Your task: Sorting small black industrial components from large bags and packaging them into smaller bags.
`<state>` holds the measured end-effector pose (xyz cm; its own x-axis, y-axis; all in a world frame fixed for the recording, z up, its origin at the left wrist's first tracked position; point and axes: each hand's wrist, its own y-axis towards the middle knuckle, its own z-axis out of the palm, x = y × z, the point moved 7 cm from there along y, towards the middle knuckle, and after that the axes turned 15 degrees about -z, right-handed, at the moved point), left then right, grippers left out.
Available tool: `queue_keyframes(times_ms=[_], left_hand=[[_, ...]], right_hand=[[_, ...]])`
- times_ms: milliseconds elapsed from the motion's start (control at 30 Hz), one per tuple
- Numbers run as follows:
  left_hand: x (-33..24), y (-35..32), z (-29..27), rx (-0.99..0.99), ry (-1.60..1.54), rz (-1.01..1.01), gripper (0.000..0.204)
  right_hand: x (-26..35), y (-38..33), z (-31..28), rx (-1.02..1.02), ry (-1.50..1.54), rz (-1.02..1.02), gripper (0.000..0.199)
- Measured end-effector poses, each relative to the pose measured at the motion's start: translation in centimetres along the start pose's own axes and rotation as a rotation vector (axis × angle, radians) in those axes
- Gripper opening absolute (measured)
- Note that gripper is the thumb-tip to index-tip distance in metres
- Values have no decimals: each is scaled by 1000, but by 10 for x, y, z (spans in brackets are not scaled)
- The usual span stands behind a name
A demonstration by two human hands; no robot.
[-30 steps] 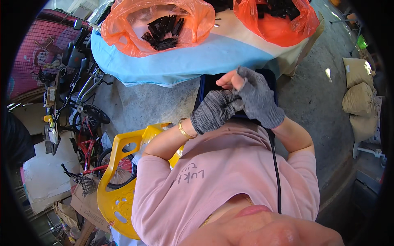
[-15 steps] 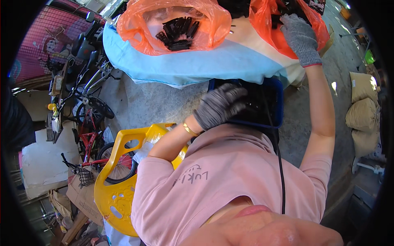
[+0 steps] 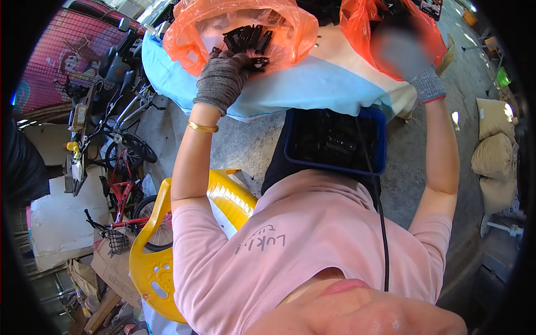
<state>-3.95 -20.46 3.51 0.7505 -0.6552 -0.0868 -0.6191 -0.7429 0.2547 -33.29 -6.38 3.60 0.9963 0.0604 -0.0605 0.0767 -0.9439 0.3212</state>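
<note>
My left hand (image 3: 223, 80), in a dark grey knit glove, reaches over the near edge of the left orange plastic bag (image 3: 192, 53). Its fingers are closed on a small black plastic piece (image 3: 258, 63), beside a pile of similar slim black pieces (image 3: 245, 38) in that bag. My right hand (image 3: 410, 56), in a lighter grey glove, is at the mouth of the right orange bag (image 3: 354, 33), which holds dark pieces. The right fingers are smeared out. On my lap stands a blue plastic bin (image 3: 384, 142) with dark, shiny pieces inside.
Both bags lie on a table with a light blue and cream cloth (image 3: 279, 92). A black cord (image 3: 381, 223) runs over my chest to the bin. Beside me is a yellow plastic chair (image 3: 148, 273). Bicycles (image 3: 123, 190) stand at left, stuffed sacks (image 3: 494, 156) at right.
My left hand has gone from over the blue bin up and left to the left orange bag, closing on a black piece. My right hand stays at the right bag, shifted slightly.
</note>
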Motion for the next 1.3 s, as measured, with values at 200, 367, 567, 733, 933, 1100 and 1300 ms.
queue_keyframes(times_ms=[200, 367, 567, 733, 933, 1100, 1300], left_hand=[[-27, -7, 4, 45, -70, 20, 24], [-42, -14, 4, 120, -96, -12, 28], [-38, -21, 9, 84, -130, -62, 32], [-26, -30, 3, -105, -192, -136, 24], [-17, -42, -10, -256, -486, -265, 37], [-17, -73, 11, 208, -1213, -332, 37], [-97, -99, 14, 660, -1458, -272, 33]], right_hand=[[-8, -4, -14, -21, -134, 282, 36], [-8, 2, 13, 153, -159, 134, 30], [11, -5, -13, -132, -153, 151, 30], [2, -8, 0, 27, -131, 258, 31], [12, -13, 2, -121, -157, 98, 29], [44, -27, -25, -257, 176, 90, 28], [125, -45, 1, -74, 1360, 188, 29]])
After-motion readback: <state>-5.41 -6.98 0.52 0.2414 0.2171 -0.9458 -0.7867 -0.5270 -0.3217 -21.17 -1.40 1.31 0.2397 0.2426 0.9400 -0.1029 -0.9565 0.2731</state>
